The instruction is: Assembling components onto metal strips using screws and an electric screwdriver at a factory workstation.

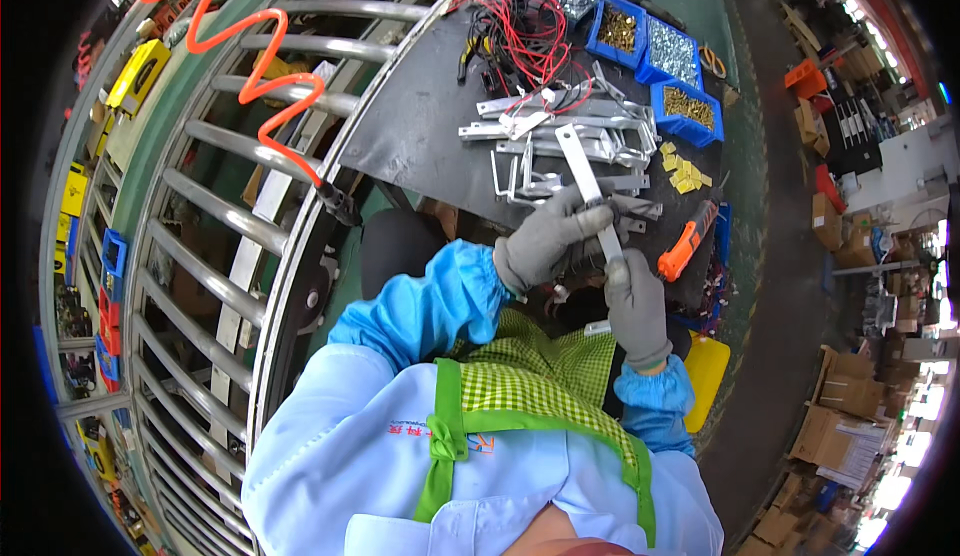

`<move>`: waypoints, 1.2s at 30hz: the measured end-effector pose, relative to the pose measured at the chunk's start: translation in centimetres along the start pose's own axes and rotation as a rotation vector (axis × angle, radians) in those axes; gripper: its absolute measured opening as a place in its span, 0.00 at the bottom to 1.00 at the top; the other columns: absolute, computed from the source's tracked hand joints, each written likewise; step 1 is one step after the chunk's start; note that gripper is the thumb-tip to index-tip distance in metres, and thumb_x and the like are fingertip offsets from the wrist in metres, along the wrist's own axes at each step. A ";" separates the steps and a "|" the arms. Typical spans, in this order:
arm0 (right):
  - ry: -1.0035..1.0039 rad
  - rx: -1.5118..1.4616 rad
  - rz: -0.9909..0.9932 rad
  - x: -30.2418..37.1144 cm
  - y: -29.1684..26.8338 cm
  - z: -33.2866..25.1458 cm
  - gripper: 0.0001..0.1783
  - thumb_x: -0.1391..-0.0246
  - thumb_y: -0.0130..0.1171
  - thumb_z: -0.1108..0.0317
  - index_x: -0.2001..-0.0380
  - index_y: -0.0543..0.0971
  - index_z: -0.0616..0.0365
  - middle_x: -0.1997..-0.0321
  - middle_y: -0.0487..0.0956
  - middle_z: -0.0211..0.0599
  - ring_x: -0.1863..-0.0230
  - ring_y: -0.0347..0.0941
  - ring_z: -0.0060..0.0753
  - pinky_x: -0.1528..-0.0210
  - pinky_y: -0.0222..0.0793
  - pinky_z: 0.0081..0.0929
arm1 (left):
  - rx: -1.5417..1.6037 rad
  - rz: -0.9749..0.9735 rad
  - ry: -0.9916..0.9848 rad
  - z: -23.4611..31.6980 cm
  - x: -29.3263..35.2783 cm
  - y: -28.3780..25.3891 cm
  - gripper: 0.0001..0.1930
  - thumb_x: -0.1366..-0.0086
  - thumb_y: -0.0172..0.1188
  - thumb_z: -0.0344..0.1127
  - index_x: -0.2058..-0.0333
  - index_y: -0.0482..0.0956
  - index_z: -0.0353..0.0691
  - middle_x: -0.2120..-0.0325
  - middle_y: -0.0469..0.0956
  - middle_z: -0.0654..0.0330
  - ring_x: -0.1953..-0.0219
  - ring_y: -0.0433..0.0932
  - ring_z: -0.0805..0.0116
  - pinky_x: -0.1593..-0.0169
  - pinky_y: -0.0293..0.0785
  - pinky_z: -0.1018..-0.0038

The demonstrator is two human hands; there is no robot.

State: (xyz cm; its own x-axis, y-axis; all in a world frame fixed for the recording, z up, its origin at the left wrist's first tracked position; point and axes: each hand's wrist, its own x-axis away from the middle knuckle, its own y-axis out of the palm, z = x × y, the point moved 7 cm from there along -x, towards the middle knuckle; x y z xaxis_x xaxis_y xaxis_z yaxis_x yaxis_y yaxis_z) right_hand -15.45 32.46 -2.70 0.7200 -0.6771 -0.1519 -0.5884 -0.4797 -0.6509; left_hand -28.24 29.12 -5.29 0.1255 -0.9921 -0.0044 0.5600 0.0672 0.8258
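A flat, light-metal bracket (577,161) with a hole near its far end is held slantwise above the front of the dark table. My left hand (545,241), in a grey glove, closes on the bracket's middle with the thumb lying across it. Lower down, my right hand (638,306), also gloved in grey, pinches the bracket's near end. Beyond my hands a pile of similar metal brackets (600,141) lies on the table. An orange and grey power screwdriver (685,246) rests to the right of my hands.
Blue bins of brass screws (688,108) and silver fasteners (670,51) stand at the far right, near yellow pieces (683,170). Red and black wires (520,36) are heaped behind the brackets. A roller conveyor (225,211) runs along the left, with a coiled orange hose (265,86) above it.
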 end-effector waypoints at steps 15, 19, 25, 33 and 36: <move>0.096 -0.183 -0.129 -1.4 1.9 0.9 0.20 0.32 0.46 0.52 0.60 0.71 0.61 0.80 0.75 0.35 0.80 0.74 0.25 0.77 0.69 0.24 | -0.285 0.190 0.094 -0.9 -1.4 -3.9 0.18 0.30 0.56 0.39 0.47 0.68 0.36 0.60 0.78 0.57 0.61 0.79 0.70 0.57 0.79 0.71; 0.131 0.008 0.033 -6.0 -6.3 5.3 0.14 0.41 0.56 0.61 0.59 0.77 0.60 0.64 0.81 0.39 0.62 0.77 0.27 0.59 0.72 0.27 | -0.149 -0.063 -0.062 2.2 0.1 -1.9 0.17 0.29 0.52 0.38 0.48 0.65 0.34 0.61 0.73 0.57 0.63 0.80 0.69 0.55 0.81 0.69; -0.032 0.620 0.172 -16.9 -8.0 16.3 0.20 0.47 0.61 0.59 0.52 0.76 0.56 0.56 0.80 0.48 0.52 0.76 0.52 0.50 0.70 0.45 | -0.182 -0.410 -0.387 0.5 3.0 0.0 0.22 0.32 0.58 0.42 0.46 0.65 0.34 0.58 0.74 0.56 0.65 0.79 0.70 0.54 0.81 0.71; 0.130 0.868 0.134 -18.8 -5.9 18.6 0.22 0.48 0.62 0.61 0.49 0.75 0.48 0.56 0.80 0.48 0.56 0.78 0.49 0.54 0.73 0.42 | -0.280 0.089 -0.378 1.7 2.7 -3.8 0.23 0.29 0.53 0.45 0.42 0.61 0.43 0.63 0.68 0.63 0.71 0.79 0.72 0.70 0.80 0.79; -0.029 0.228 0.303 -17.1 -7.5 16.5 0.14 0.44 0.59 0.69 0.53 0.79 0.53 0.63 0.82 0.42 0.66 0.79 0.32 0.63 0.73 0.28 | -0.234 0.099 -0.279 1.5 1.8 -5.9 0.29 0.31 0.57 0.37 0.36 0.56 0.44 0.64 0.70 0.64 0.70 0.77 0.75 0.75 0.75 0.82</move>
State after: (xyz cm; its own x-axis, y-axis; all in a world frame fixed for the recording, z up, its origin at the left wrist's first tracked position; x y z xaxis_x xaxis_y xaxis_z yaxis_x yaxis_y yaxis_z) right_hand -17.28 56.83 -7.45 0.5380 -0.7514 -0.3822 -0.6818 -0.1212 -0.7214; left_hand -32.49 26.78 -9.33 -0.0219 -0.9681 0.2496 0.7327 0.1544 0.6629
